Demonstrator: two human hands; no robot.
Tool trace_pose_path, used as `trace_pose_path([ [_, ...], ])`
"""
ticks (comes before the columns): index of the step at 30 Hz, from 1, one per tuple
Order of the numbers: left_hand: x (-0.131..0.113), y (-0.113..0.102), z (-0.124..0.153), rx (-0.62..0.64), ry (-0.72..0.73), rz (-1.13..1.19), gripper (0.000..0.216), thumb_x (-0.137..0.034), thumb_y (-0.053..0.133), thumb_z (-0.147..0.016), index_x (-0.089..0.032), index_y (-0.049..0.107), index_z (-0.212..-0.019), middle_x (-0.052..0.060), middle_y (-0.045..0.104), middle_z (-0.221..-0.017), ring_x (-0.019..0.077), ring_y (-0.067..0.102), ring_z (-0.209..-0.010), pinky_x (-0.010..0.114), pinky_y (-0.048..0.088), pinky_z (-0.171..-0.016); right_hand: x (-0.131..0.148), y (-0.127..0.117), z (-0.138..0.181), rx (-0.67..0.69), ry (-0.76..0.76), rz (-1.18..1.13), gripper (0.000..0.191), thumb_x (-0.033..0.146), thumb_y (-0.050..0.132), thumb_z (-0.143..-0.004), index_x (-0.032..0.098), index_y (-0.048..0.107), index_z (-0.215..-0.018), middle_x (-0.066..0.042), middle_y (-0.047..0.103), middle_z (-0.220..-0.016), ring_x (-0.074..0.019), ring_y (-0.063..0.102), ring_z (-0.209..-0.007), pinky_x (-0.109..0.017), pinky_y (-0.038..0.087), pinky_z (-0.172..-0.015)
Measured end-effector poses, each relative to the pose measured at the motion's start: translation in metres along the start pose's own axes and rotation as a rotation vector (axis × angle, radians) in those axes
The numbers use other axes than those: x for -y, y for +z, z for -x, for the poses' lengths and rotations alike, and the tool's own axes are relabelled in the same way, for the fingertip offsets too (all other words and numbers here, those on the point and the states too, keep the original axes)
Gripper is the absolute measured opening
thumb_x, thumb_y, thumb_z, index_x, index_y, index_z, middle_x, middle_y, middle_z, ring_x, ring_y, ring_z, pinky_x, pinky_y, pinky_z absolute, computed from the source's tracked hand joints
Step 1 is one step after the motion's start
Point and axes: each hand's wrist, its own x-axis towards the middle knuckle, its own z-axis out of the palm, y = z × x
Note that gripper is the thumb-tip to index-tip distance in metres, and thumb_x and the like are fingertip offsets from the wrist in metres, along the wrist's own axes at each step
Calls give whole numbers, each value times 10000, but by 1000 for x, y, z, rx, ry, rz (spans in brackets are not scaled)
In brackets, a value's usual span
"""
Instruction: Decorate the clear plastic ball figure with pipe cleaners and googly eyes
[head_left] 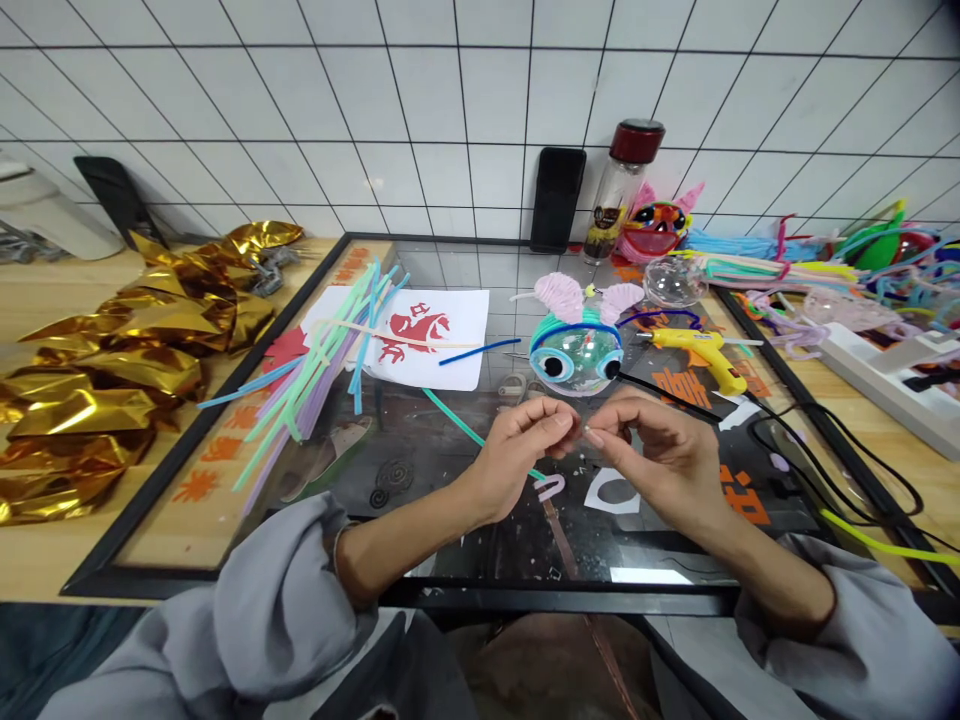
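Viewed remotely through the head camera, I see the left hand (pixel 529 450) and the right hand (pixel 660 450) nearly meeting above a black-framed glass panel (pixel 442 450). On each, thumb and forefinger are pinched together; I cannot tell whether anything lies between. Just beyond, on the panel, rests a pink-eared, round-eyed animal head (pixel 581 352), green showing through its clear ball. Behind stands a clear bottle (pixel 616 190), dark-red-lidded, dark contents in its lower part; nearby lies a transparent ball (pixel 675 283).
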Motion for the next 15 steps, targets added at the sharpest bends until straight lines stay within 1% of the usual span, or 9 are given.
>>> trace_pose_path([
  [3,1,-2,1,46,38,-63,282,-410,766,-763,-141,683,-772,-11,592,-692,85,506,-652,239,379,-638,-1,0,-2,-23,84,-133,62,240,705,-845,210,689,-793,10,608,-699,-104,536,-625,-235,417,-562],
  [6,0,-1,2,39,90,-104,286,-412,775,-756,-140,695,-789,-14,583,-682,81,490,-646,235,372,-630,-2,1,-5,-28,145,-212,91,270,739,-810,203,699,-764,7,612,-680,-102,534,-600,-231,420,-545],
  [11,-2,0,3,20,82,-103,298,-403,805,-723,-134,699,-794,-18,576,-671,69,468,-636,222,360,-619,-2,0,-7,-22,204,-263,92,280,773,-771,204,720,-772,4,626,-682,-103,554,-606,-226,440,-550],
  [15,-2,0,3,15,74,-92,314,-403,822,-702,-128,691,-779,-22,567,-657,66,463,-628,219,358,-614,-3,1,-7,-24,211,-283,90,274,781,-759,202,729,-776,5,628,-680,-100,552,-600,-223,438,-545],
])
